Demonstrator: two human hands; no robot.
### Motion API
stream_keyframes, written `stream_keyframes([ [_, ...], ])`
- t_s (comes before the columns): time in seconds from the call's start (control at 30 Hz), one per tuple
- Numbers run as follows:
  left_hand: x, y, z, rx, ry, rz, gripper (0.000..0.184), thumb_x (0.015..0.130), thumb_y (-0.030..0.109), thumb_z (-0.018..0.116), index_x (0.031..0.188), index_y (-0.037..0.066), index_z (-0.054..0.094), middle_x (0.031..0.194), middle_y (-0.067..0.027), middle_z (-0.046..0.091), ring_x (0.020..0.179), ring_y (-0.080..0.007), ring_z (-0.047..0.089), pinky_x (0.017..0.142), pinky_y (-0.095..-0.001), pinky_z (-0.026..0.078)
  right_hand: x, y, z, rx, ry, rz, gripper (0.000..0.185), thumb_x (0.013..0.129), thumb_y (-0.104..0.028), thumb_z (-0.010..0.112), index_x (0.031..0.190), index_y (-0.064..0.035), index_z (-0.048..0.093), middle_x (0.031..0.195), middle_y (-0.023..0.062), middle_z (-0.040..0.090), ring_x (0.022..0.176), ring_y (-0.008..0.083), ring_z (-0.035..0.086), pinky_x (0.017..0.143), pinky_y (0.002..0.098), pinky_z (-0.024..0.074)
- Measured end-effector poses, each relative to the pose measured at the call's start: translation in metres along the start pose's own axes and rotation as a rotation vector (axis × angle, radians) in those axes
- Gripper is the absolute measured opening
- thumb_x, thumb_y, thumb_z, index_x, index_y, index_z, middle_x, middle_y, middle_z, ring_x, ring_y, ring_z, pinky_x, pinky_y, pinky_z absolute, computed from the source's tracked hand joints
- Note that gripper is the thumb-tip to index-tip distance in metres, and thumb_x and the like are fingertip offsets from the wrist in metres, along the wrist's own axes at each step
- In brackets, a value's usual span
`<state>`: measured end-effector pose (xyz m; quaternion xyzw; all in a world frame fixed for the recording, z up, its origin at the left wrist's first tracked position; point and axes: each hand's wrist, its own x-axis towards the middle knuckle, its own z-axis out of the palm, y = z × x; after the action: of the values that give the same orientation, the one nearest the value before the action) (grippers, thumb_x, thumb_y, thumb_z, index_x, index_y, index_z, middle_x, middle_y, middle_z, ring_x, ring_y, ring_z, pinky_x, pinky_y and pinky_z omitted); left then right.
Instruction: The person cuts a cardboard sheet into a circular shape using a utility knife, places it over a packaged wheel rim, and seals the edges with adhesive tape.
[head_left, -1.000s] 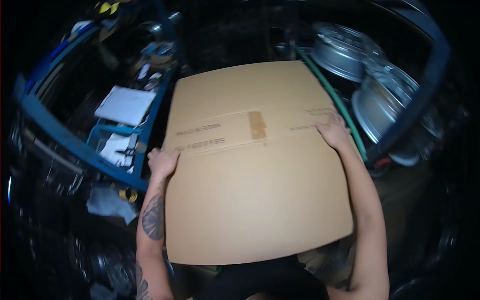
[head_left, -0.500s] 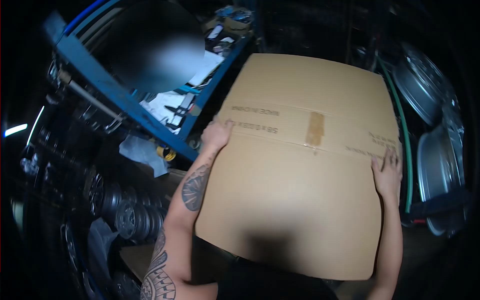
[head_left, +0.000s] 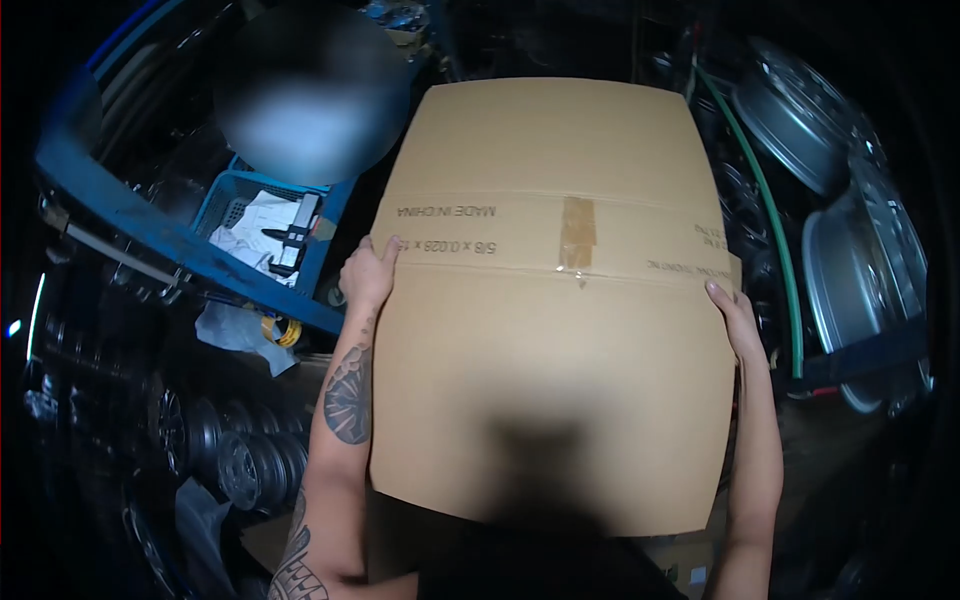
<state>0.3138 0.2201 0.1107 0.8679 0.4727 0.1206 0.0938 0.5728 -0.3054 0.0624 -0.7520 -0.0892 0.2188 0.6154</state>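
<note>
A large flat cardboard sheet [head_left: 550, 360] spans the middle of the view, with upside-down print and a strip of brown tape [head_left: 578, 235] across its folds. My left hand [head_left: 368, 272] grips its left edge, thumb on top and the other fingers hidden around or under the edge. On the opposite edge, my right hand [head_left: 735, 318] holds the sheet with the thumb on its face; most of its fingers are behind the cardboard.
A blue metal frame [head_left: 190, 245] with a blue basket [head_left: 212, 205] of papers stands left. Silver wheel rims [head_left: 865, 285] sit on a rack at right, beside a green bar [head_left: 770, 210]. More rims [head_left: 250, 470] lie lower left.
The view has shifted, and the cardboard lies straighter than half a second ago. My right hand has gone from fingers spread on the face to holding the right edge. My left hand keeps its grip.
</note>
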Motion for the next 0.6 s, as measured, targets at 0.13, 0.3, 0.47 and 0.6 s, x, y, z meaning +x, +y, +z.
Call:
stream_keyframes([
  [0.13,0.006,-0.006,0.007,0.027,0.017,0.022,0.075,0.097,0.064,0.057,0.137,0.0,0.062,0.114,-0.0282,0.074,0.11,-0.0473,0.07,0.094,-0.0546,0.056,-0.001,-0.02,0.006,-0.136,0.002,0.026,0.077,0.094,-0.053,0.072,0.136,0.0101,0.06,0.126,0.0232,0.071,0.115,0.0269,0.069,0.102,0.0358,0.0509],
  [0.3,0.009,-0.005,0.007,0.012,-0.024,0.003,0.074,0.096,0.066,0.058,0.124,-0.002,0.064,0.108,-0.0303,0.074,0.107,-0.0467,0.072,0.091,-0.0552,0.057,-0.023,-0.061,0.005,-0.829,0.16,0.11,0.103,0.09,-0.075,0.06,0.143,0.0131,0.055,0.136,0.0369,0.062,0.133,0.0449,0.059,0.113,0.043,0.0437],
  [0.47,0.006,-0.008,0.002,-0.089,0.047,-0.006,0.07,0.095,0.062,0.064,0.125,-0.001,0.064,0.107,-0.0302,0.074,0.104,-0.0483,0.071,0.091,-0.0559,0.057,0.004,-0.004,0.0,0.043,-0.009,-0.017,0.061,0.102,-0.039,0.066,0.139,0.0078,0.059,0.126,0.0155,0.07,0.11,0.022,0.069,0.097,0.0325,0.053],
  [0.6,0.01,-0.007,0.009,-0.1,0.037,0.037,0.069,0.094,0.06,0.064,0.116,-0.005,0.066,0.103,-0.0285,0.074,0.096,-0.0446,0.073,0.086,-0.0528,0.058,-0.01,-0.007,0.003,0.158,-0.07,0.066,0.064,0.103,-0.044,0.065,0.141,0.0073,0.057,0.128,0.0147,0.068,0.113,0.0226,0.067,0.098,0.0328,0.0518],
])
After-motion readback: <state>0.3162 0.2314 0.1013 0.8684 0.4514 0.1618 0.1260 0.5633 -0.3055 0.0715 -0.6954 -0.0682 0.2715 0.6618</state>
